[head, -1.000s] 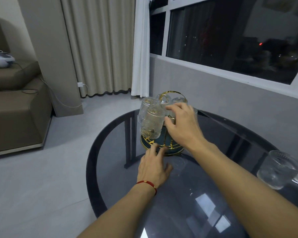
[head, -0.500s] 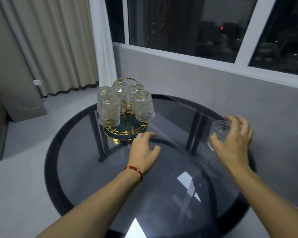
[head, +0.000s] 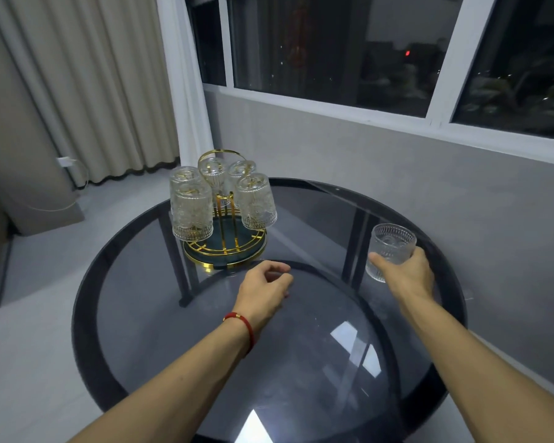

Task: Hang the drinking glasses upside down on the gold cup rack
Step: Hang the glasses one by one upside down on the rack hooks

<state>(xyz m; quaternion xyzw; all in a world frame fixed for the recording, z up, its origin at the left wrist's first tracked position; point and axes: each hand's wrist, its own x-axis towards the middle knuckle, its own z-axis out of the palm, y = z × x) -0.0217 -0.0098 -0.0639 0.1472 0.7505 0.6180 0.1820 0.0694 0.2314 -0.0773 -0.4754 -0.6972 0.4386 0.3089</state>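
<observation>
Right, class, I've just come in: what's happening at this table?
A person is loading glasses onto a gold rack on a round glass table. Five glasses already hang upside down on it. The right hand grips another glass, upright, near the table's right edge. The left hand rests empty, fingers loosely curled, just in front of the rack's base.

Both forearms were bare, no sleeves in view. The left hand (head: 263,287) had a thin red cord bracelet (head: 241,326) with a small gold bead at the wrist, behind the fingers (head: 277,269); the right hand (head: 405,276) wore nothing
</observation>
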